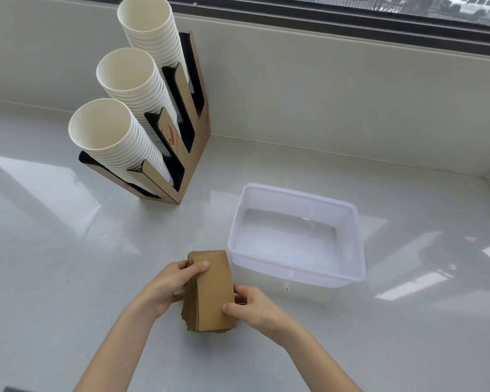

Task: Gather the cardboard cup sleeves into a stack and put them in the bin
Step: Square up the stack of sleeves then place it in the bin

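A stack of brown cardboard cup sleeves (213, 292) stands on edge on the white counter, just left of the bin. My left hand (170, 287) grips the stack's left side, thumb across the front sleeve. My right hand (251, 308) holds its lower right side, thumb on the front. The translucent white plastic bin (294, 274) sits to the right of the stack, with nothing visible inside it.
A cardboard cup dispenser (194, 154) with three tilted stacks of white paper cups (116, 137) stands at the back left. A low wall and a window sill (337, 80) run behind the counter.
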`<state>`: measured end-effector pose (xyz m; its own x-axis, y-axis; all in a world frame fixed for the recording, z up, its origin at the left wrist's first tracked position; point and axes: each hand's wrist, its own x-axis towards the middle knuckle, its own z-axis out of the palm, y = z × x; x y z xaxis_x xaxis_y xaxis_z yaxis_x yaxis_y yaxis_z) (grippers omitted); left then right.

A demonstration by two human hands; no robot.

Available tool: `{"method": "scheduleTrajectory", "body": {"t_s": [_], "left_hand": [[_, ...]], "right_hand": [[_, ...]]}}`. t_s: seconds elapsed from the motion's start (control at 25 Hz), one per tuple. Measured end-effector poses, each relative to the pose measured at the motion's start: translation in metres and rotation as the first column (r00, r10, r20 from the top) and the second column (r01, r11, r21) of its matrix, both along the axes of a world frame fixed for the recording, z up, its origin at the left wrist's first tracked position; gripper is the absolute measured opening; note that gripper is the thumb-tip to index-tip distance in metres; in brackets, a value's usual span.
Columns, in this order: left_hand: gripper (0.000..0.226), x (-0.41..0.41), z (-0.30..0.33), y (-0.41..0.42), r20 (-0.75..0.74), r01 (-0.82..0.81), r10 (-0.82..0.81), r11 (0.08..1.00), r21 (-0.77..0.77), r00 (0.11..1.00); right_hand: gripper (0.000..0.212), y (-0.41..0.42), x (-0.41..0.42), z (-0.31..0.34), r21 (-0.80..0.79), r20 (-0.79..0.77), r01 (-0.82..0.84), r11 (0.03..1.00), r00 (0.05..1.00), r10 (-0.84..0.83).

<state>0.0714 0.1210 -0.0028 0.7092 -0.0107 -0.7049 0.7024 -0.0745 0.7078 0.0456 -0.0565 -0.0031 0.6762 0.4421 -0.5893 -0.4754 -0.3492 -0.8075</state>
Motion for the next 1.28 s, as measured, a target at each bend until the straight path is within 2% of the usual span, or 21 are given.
{"method": "scheduleTrajectory", "body": {"t_s": [0.12,0.24,0.36,0.44,0.56,0.72,0.84,0.92,1.04,1.12,1.2,1.28], "left_hand": [[0.056,-0.004,0.0,0.0,0.035,0.016,-0.015,0.999,-0.034,0.999],[0.086,-0.012,-0.001,0.001,0.097,-0.009,0.015,0.998,-0.057,0.995],[0.096,-0.018,-0.002,0.006,0.137,-0.005,0.009,1.0,-0.024,0.991],[0.088,-0.021,-0.003,0.008,0.138,0.021,-0.024,0.999,0.026,0.99],[0.078,-0.024,-0.007,0.011,0.137,-0.024,0.011,0.995,0.092,0.991],[0.057,-0.033,-0.01,0.01,0.17,-0.16,0.149,0.986,0.053,0.974],[0.031,-0.038,-0.006,0.008,0.173,-0.285,0.288,0.958,-0.041,0.942],[0.024,-0.04,-0.001,0.008,0.145,-0.368,0.379,0.925,-0.099,0.914],[0.024,-0.041,0.003,0.005,0.128,-0.417,0.445,0.887,-0.196,0.886],[0.026,-0.042,0.003,0.001,0.125,-0.412,0.449,0.879,-0.241,0.885],[0.031,-0.045,0.001,-0.003,0.171,-0.378,0.432,0.884,-0.276,0.885],[0.059,-0.046,-0.002,-0.003,0.26,-0.272,0.346,0.92,-0.282,0.901]], "right_hand": [[0.037,-0.002,-0.001,-0.002,0.002,-0.001,-0.008,1.0,1.0,0.008],[0.039,-0.004,-0.002,-0.004,0.008,0.001,-0.036,0.999,0.999,0.036],[0.041,-0.004,-0.005,-0.005,0.013,0.008,-0.049,0.999,0.999,0.049],[0.042,-0.003,-0.008,-0.005,0.006,0.009,-0.064,0.998,0.998,0.063],[0.042,-0.002,-0.01,-0.004,0.016,0.008,-0.071,0.997,0.997,0.071],[0.046,0.0,-0.014,-0.004,0.019,0.017,-0.032,0.999,0.999,0.032],[0.073,0.003,-0.016,-0.013,0.027,-0.022,0.034,0.999,0.999,-0.033],[0.093,0.006,-0.016,-0.016,0.127,-0.116,0.092,0.988,0.99,-0.077],[0.099,0.008,-0.018,-0.019,0.259,-0.218,0.116,0.959,0.974,-0.058],[0.094,0.007,-0.02,-0.019,0.315,-0.224,0.135,0.939,0.973,-0.064],[0.102,0.005,-0.022,-0.021,0.326,-0.205,0.195,0.925,0.97,-0.132],[0.107,-0.004,-0.024,-0.024,0.321,-0.187,0.271,0.907,0.957,-0.22]]}}
